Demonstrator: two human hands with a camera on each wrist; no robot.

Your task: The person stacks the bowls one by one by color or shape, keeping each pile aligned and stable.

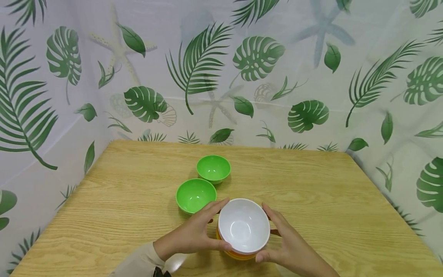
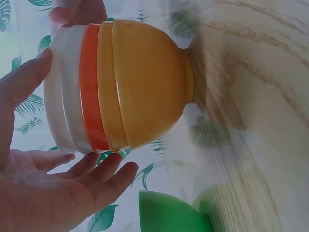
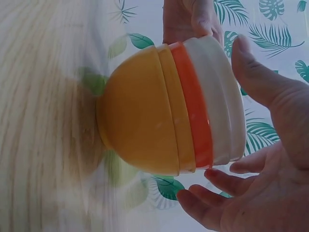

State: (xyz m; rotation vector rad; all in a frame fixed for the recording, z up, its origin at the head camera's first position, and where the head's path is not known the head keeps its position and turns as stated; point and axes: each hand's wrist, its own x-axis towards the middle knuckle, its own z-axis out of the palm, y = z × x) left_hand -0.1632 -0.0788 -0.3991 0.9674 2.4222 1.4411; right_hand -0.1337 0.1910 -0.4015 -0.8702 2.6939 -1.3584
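A stack of bowls stands on the wooden table between both hands. White bowls (image 1: 243,225) are uppermost, a red-orange bowl (image 2: 92,89) sits below them, and yellow bowls (image 3: 140,111) form the base. From the left side, my left hand (image 1: 195,234) holds the top white bowl, thumb at its near rim and fingers along the far side. My right hand (image 1: 285,246) holds it from the right, its thumb by the near rim. Both wrist views show fingertips right beside the white and red-orange rims.
Just beyond my left hand sits a green bowl (image 1: 196,194), with a second green bowl (image 1: 213,168) behind it to the right. The wooden table (image 1: 311,184) ends at a leaf-patterned sheet (image 1: 214,69) at the back and sides.
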